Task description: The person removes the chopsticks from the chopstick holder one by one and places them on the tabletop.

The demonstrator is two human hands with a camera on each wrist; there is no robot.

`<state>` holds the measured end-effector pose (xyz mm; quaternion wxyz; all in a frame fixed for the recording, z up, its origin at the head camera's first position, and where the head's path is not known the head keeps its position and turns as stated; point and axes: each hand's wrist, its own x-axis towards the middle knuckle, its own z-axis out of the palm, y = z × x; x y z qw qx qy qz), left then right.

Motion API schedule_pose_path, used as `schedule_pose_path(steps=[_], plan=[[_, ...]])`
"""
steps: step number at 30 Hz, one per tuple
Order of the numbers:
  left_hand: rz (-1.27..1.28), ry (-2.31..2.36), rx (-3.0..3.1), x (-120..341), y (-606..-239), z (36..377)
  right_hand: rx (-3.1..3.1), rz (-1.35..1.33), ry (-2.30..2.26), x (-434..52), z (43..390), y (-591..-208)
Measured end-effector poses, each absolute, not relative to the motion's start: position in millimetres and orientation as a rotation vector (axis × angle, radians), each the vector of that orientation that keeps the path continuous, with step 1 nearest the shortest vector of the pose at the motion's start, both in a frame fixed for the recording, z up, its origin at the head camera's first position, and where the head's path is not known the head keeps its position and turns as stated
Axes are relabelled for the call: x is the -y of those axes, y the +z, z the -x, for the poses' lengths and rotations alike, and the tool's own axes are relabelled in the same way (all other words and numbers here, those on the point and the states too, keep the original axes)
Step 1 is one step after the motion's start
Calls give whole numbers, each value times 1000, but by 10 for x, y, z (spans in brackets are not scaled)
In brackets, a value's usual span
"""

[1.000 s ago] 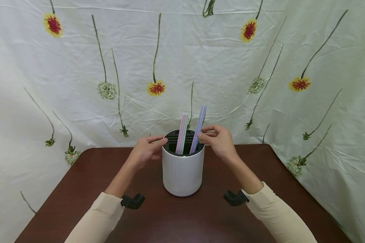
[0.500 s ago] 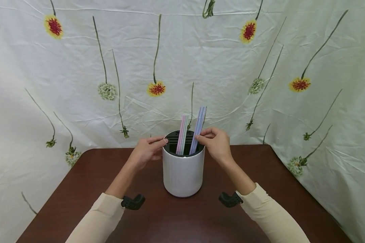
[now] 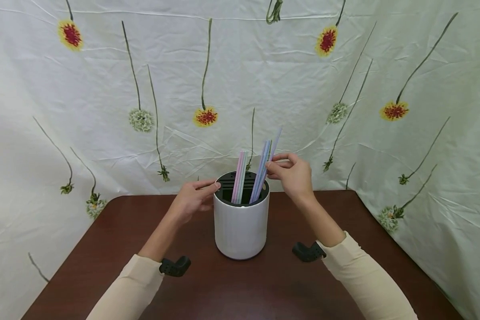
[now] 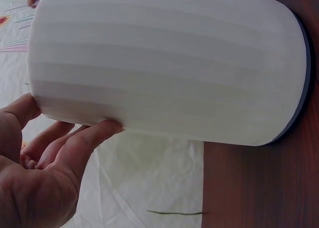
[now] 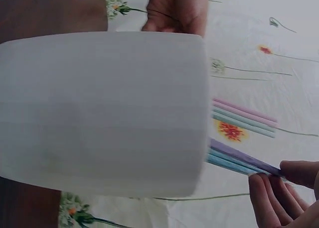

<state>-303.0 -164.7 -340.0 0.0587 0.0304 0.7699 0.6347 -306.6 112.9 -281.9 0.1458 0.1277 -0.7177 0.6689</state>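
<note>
The right hand pinches a lavender stick between thumb and fingertips, which are closed together on it. The stick leans to the right and stands taller than the others; its lower part is lost behind the fingers and neighbouring sticks, so whether it reaches into the container is hard to tell. The left hand rests against the opposite side of the white container, its fingers apart and lightly bent, thumb at the rim. In the head view the container hides some of those fingertips.

The container, a tall cylinder, stands upright on a dark red-brown table. A slotted black insert sits in its top. From it rise 2 leaning groups: pink and pale green sticks, and blue and purple sticks nearer the right hand. They overlap too closely to count, and their bottoms are hidden inside.

Both pale sleeves are cut off by the bottom edge. Behind hangs a flower-printed cloth, cropped at the top. In the left wrist view, only a sliver of the right hand shows.
</note>
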Motion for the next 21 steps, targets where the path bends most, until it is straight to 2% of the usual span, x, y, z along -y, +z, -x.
schedule_pose_path(steps=[12,21], plan=[[-86,1914,-2354,1649,-3407,3023,1882,-388,1969,-1572,3050,-2294],[-64,1915,-2336,1636,-3384,3023,1935,-234,1929,-2208,3024,-2356]])
